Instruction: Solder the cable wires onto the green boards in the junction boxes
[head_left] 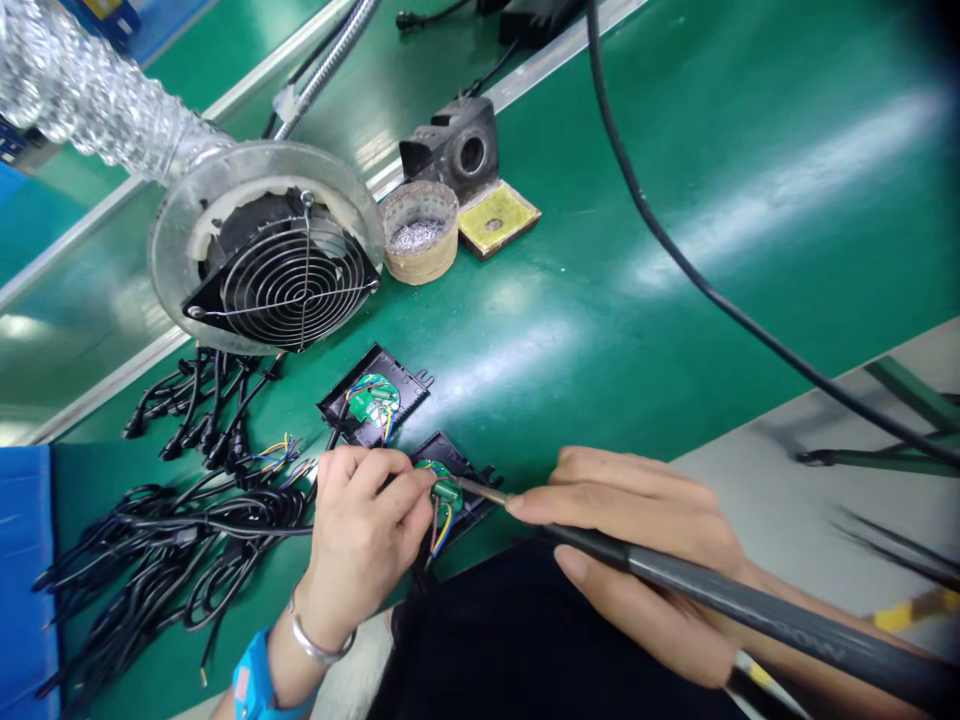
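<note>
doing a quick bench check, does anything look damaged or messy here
The pale lining around the fan looks ragged and patchy inside its clear hood, perhaps from wear or rough fitting. The black cables at the picture's left lie in a loose tangle, though that may be normal.

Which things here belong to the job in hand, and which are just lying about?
In the job:
soldering iron, in the right hand
green board in the nearer black case, at the left hand

Lying or standing about, some probably for the job:
farther case with its board
cables
fan
tub of metal bits
sponge
iron holder
</note>
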